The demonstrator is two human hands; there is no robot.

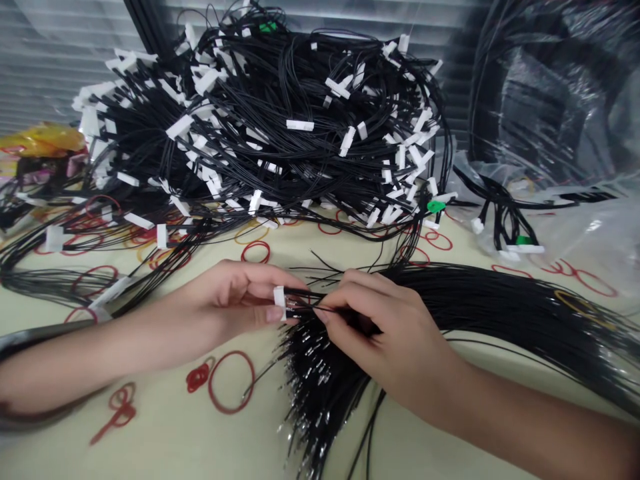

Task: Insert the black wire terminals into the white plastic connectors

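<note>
Between the thumb and fingers of my left hand (240, 300) is a small white connector housing (279, 302), held upright, with a few black wires running from its right side. My right hand (383, 327) pinches a thin black wire (326, 307) close to the housing; the wire's tip is too small to make out. Just below both hands lies a thick bundle of black wires (450, 300), its many silvery crimped ends (313, 360) fanned out toward the front. Part of that bundle is hidden behind my right hand.
A large heap of black wire harnesses (300, 127) with white connectors fills the back. Red rubber bands (231, 382) lie scattered on the pale tabletop (200, 447). Clear plastic bags (555, 100) stand at the back right, a yellow package (43, 140) at the left.
</note>
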